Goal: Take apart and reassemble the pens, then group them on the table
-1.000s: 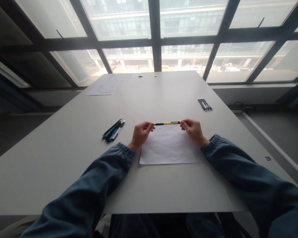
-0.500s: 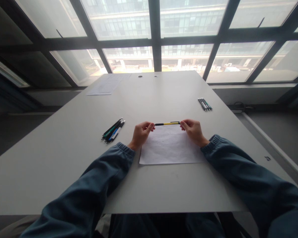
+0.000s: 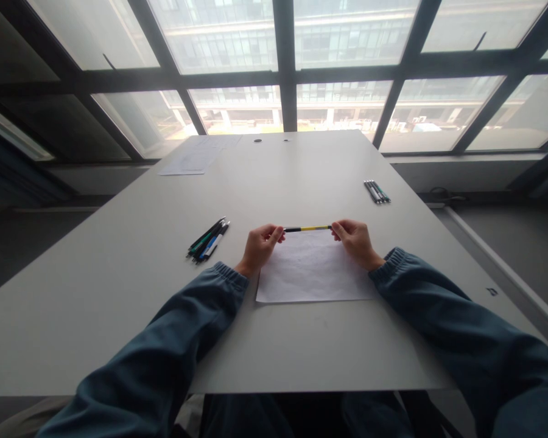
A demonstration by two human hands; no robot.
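A yellow and black pen (image 3: 307, 229) is stretched level between my two hands, over the far edge of a white paper sheet (image 3: 315, 274). My left hand (image 3: 261, 244) pinches its left tip between thumb and fingers. At the other end, my right hand (image 3: 354, 241) is closed on the pen's right tip. The sheet lies flat beneath, its upper corners partly covered by my hands. To the left of my left hand lies a loose bundle of several pens (image 3: 207, 240), black, green, blue and white.
Several pens (image 3: 377, 191) lie side by side at the right of the white table (image 3: 95, 292). Paper sheets (image 3: 192, 158) rest at the far left corner. A round dark spot (image 3: 257, 141) shows near the far edge, before large windows. A small dark mark (image 3: 491, 292) is at the right.
The pen has turned about its long axis between my fingers, so the dark clip that showed along its top right is no longer visible there. Both hands stay in place.
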